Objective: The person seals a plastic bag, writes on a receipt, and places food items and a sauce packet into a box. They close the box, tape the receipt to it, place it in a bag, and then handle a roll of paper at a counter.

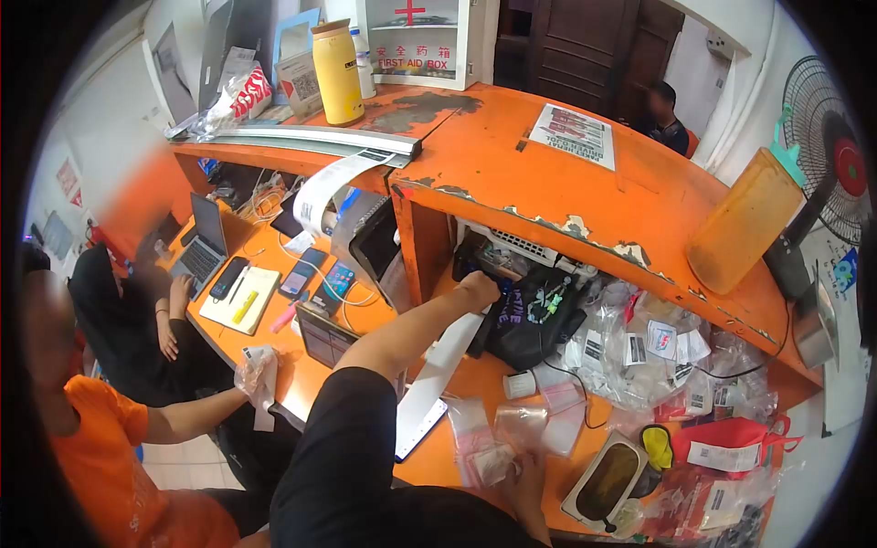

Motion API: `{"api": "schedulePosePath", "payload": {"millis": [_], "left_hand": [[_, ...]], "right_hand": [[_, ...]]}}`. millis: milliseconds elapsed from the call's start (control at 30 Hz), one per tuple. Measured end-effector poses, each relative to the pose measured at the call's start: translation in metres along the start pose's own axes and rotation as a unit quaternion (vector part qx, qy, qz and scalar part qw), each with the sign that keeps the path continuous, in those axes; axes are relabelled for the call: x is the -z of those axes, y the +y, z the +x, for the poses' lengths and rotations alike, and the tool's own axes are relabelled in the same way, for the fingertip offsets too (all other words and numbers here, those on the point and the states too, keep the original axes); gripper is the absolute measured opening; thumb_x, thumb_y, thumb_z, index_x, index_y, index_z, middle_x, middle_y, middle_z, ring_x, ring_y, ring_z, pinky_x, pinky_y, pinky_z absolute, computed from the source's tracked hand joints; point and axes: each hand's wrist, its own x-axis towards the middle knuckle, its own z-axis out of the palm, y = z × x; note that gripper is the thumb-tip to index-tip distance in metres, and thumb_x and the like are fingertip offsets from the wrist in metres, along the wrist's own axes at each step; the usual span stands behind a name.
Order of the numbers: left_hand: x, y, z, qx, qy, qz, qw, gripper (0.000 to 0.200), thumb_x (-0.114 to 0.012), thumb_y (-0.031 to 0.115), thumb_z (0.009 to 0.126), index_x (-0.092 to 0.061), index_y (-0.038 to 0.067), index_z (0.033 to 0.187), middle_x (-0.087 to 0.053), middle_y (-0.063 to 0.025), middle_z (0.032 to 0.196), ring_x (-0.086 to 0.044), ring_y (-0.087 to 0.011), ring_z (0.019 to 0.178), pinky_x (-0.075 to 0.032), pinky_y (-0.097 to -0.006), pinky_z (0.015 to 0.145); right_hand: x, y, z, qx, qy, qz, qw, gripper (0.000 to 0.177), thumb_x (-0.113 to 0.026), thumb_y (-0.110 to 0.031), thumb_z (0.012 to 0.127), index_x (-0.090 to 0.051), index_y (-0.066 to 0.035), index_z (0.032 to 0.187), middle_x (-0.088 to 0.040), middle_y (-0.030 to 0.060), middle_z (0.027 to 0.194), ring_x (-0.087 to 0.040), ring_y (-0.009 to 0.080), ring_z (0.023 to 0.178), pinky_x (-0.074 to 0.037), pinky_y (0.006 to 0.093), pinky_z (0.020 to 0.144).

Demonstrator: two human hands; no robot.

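Note:
My left hand (pixel 479 289) reaches forward to a dark device (pixel 482 259) under the orange shelf; its fingertips are hidden at the device. A long white paper strip (pixel 437 373) runs below that forearm. Low in the view, my right hand (pixel 527 486) is closed at the edge of a clear plastic bag (pixel 496 464), which has something pale inside. More clear plastic packets (pixel 559 422) lie just beyond it. A black bag with purple lettering (pixel 523 321) sits right of my left hand.
Wrapped parcels (pixel 621 356), a red bag (pixel 722 446) and an oblong tray-like container (pixel 603 482) crowd the right side. A laptop (pixel 203 251), phones (pixel 303 272) and cables occupy the left desk. An orange-shirted co-worker holds a small plastic-wrapped packet (pixel 258 374); a dark-clothed person sits behind.

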Motion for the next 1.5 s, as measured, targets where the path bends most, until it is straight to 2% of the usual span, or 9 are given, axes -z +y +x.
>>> {"api": "schedulePosePath", "payload": {"millis": [167,467,533,633,900,1100,1133,1300,1500], "left_hand": [[-0.004,-0.008,-0.001,0.048,-0.011,-0.085,0.995,0.026,-0.066,0.019,0.068,-0.069,0.01,0.092,-0.068,-0.0108,0.096,-0.065,-0.0249,0.093,-0.052,-0.0378,0.076],[0.116,0.005,-0.119,0.014,0.229,-0.138,0.964,0.03,-0.075,0.023,0.054,-0.068,0.005,0.078,-0.065,-0.0118,0.072,-0.064,-0.0318,0.07,-0.051,-0.0407,0.067],[0.128,0.026,-0.14,-0.047,0.456,-0.274,0.846,0.03,-0.071,0.023,0.06,-0.066,0.0,0.08,-0.063,-0.0089,0.071,-0.063,-0.0255,0.066,-0.05,-0.0352,0.064],[0.137,0.063,-0.163,-0.002,0.207,-0.629,0.749,0.03,-0.07,0.019,0.066,-0.065,-0.002,0.087,-0.063,-0.005,0.075,-0.059,-0.0138,0.068,-0.047,-0.0275,0.064],[0.125,0.141,-0.18,-0.05,0.155,-0.841,0.516,0.028,-0.067,0.017,0.074,-0.064,-0.003,0.094,-0.064,-0.0051,0.087,-0.057,-0.0112,0.075,-0.046,-0.0262,0.066],[0.159,0.174,-0.196,0.097,0.495,-0.464,0.728,0.056,-0.074,0.007,0.069,-0.048,-0.004,0.118,-0.05,-0.0152,0.114,-0.059,-0.0236,0.086,-0.049,-0.0293,0.076],[0.168,0.179,-0.198,0.091,0.541,-0.475,0.689,0.043,-0.07,0.002,0.07,-0.054,-0.002,0.11,-0.056,-0.0149,0.103,-0.059,-0.0266,0.079,-0.049,-0.0301,0.072],[0.162,0.182,-0.201,-0.043,0.42,-0.525,0.739,0.02,-0.063,-0.003,0.074,-0.06,-0.001,0.093,-0.06,-0.0147,0.084,-0.061,-0.0274,0.076,-0.048,-0.033,0.066],[0.157,0.204,-0.207,0.054,0.315,-0.562,0.763,0.034,-0.069,0.007,0.071,-0.045,0.0,0.094,-0.058,-0.0201,0.085,-0.061,-0.0328,0.074,-0.049,-0.0339,0.062]], "right_hand": [[0.003,-0.012,0.001,0.007,0.036,-0.004,0.999,0.015,-0.06,-0.001,0.073,-0.056,0.0,0.087,-0.049,0.0198,0.104,-0.05,0.0359,0.097,-0.043,0.0407,0.082],[0.03,-0.074,0.031,0.098,0.027,0.164,0.981,0.025,-0.064,-0.007,0.077,-0.053,0.001,0.097,-0.054,0.0185,0.094,-0.055,0.0334,0.085,-0.046,0.0384,0.075],[0.044,-0.101,0.053,0.156,0.119,0.125,0.973,0.037,-0.067,-0.009,0.075,-0.049,0.001,0.106,-0.053,0.0164,0.097,-0.052,0.0328,0.093,-0.045,0.0386,0.075],[0.069,-0.142,0.075,0.191,0.184,0.04,0.963,0.066,-0.073,-0.012,0.068,-0.04,0.0,0.124,-0.043,0.0202,0.124,-0.04,0.039,0.114,-0.035,0.046,0.094],[0.084,-0.142,0.072,0.215,0.209,0.019,0.954,0.067,-0.076,-0.011,0.059,-0.046,0.0,0.119,-0.049,0.0182,0.115,-0.046,0.0353,0.109,-0.036,0.0454,0.094],[0.112,-0.13,0.061,0.132,0.155,0.079,0.976,0.056,-0.074,-0.009,0.058,-0.051,0.001,0.108,-0.052,0.0159,0.099,-0.053,0.0334,0.094,-0.045,0.0403,0.08],[0.117,-0.136,0.059,0.128,0.159,0.071,0.976,0.054,-0.073,-0.009,0.057,-0.052,0.0,0.106,-0.052,0.0152,0.098,-0.053,0.0338,0.093,-0.044,0.0408,0.08],[0.115,-0.136,0.056,0.154,0.167,0.044,0.973,0.053,-0.074,-0.01,0.052,-0.053,-0.002,0.1,-0.052,0.0154,0.094,-0.051,0.0344,0.091,-0.042,0.0412,0.08],[0.102,-0.138,0.048,0.181,0.154,-0.112,0.965,0.05,-0.075,-0.01,0.051,-0.053,-0.001,0.095,-0.054,0.0139,0.09,-0.047,0.0331,0.092,-0.04,0.0426,0.081]]}}
